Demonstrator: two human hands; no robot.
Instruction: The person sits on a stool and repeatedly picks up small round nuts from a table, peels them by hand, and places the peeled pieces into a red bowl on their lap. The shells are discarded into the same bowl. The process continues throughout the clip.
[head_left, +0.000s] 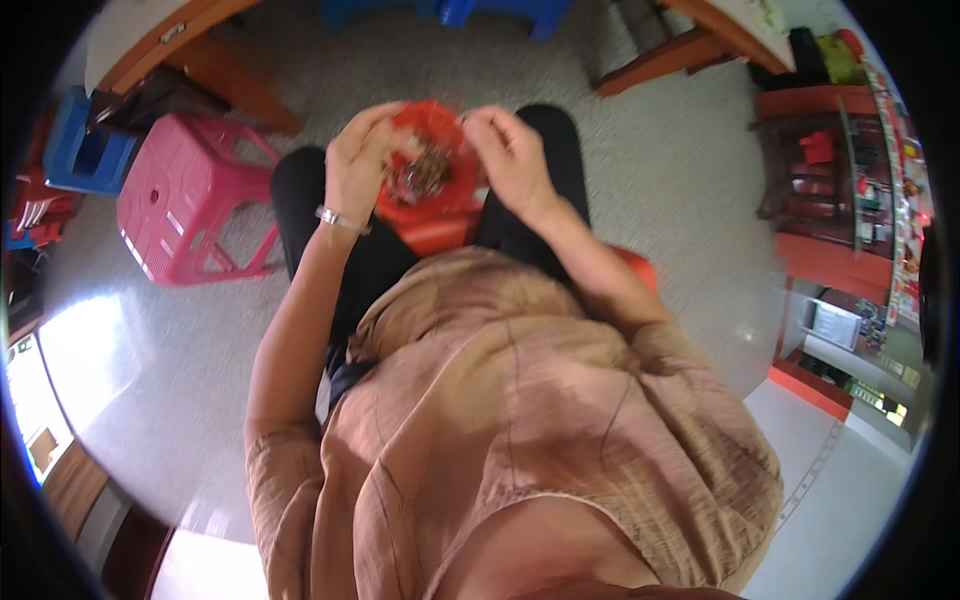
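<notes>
Between my knees is a red plastic bag or bowl (461, 180); blur leaves its exact kind unclear. Small brown and reddish pieces (424, 174) lie in a heap inside it, with a shiny patch on top. My left hand (361, 146), with a metal bracelet at the wrist, bends over the left side of the red container, its fingertips partly blurred above the heap. At the opposite rim is my right hand (510, 150), fingers curled and thumb close to the forefinger. A tiny dark spot shows at its fingertips. Whether either hand grips something is unclear.
A pink plastic stool (176, 199) stands left of my knees, with a blue stool (88, 146) behind it. Wooden table legs (660, 64) rise ahead on both sides. Blue stools (502, 13) are at the far edge. Dark wooden furniture (814, 161) lines the right.
</notes>
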